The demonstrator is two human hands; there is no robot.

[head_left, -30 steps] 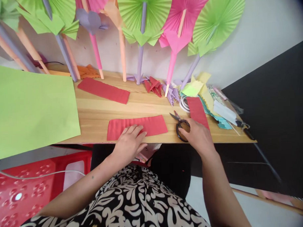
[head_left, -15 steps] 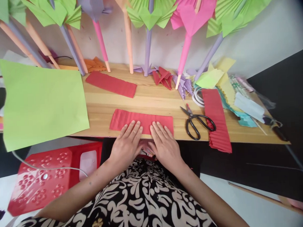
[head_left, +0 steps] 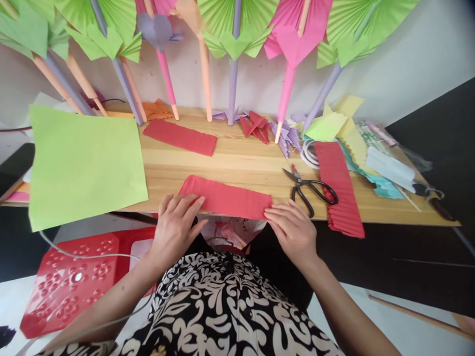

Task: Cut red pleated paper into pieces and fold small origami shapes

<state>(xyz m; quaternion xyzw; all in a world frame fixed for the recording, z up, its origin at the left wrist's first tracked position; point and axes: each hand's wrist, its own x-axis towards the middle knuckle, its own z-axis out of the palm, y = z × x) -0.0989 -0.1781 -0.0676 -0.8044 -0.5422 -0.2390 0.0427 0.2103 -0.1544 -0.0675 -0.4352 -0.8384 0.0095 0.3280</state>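
Note:
A pleated red paper strip (head_left: 230, 198) lies along the table's front edge, between my two hands. My left hand (head_left: 177, 224) is at its left end, fingers spread on the paper and thumb apart. At the strip's lower right corner my right hand (head_left: 294, 230) has its fingers bent together, with the thumb close by, pinching the paper's edge. Black-handled scissors (head_left: 300, 183) lie partly open just beyond my right hand. A second red strip (head_left: 181, 137) lies farther back, and a third red strip (head_left: 341, 190) hangs over the front edge to the right.
A large green sheet (head_left: 87, 167) covers the table's left part. Several paper fans on rolled sticks, such as a green fan (head_left: 238, 22), stand along the wall. Folded scraps and white cord (head_left: 310, 153) lie behind the scissors. A red plastic stool (head_left: 69, 277) is below left.
My hands have moved apart from the strip's middle to its two ends. The strip has turned slightly, its right end nearer me. The view has shifted a little.

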